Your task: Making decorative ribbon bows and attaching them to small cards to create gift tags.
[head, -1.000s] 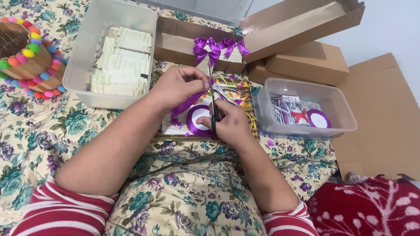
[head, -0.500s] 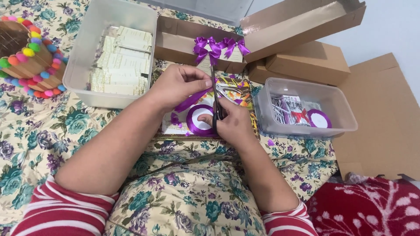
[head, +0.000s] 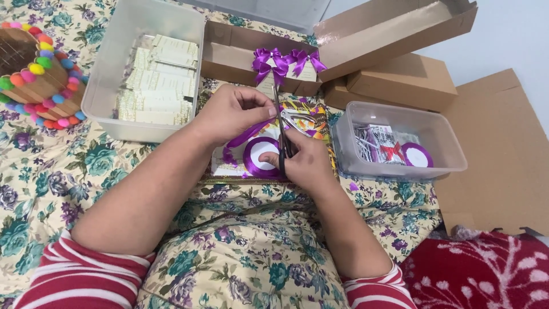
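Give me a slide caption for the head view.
Right hand works scissors at purple ribbon pinched by left hand.

Floral cloth (head: 68,189) spread underneath, carrying a clear tub of cream cards (head: 143,74), an open cardboard box (head: 240,51), a clear tub with ribbon spools (head: 400,143), a pom-pom-trimmed basket (head: 34,80), and flat cardboard (head: 503,149).

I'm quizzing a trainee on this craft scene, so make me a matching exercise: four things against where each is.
Things:
1. scissors
2. purple bows
3. cream cards
4. ribbon spool

Places:
A. in the left clear bin
B. in the open cardboard box
C. in the right hand
D. under the hands, on the mat

Pairs: 1-C, 2-B, 3-A, 4-D
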